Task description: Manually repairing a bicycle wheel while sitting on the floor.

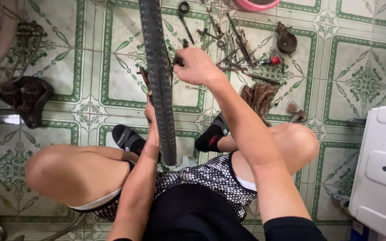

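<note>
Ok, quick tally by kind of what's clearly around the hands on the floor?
Tyre: 1, upright, with the right hand and left hand at it
Saddle: 1
Pink basin: 1
Rag: 1
Pile of tools: 1, too tangled to count singly
Total: 5

free: bare floor tiles (112, 76) left of tyre (159, 76) | blocked: tool pile (237, 49) right of tyre, rag (259, 97) beside it | far left: black saddle (25, 98) | right edge: white case (383, 169)
</note>
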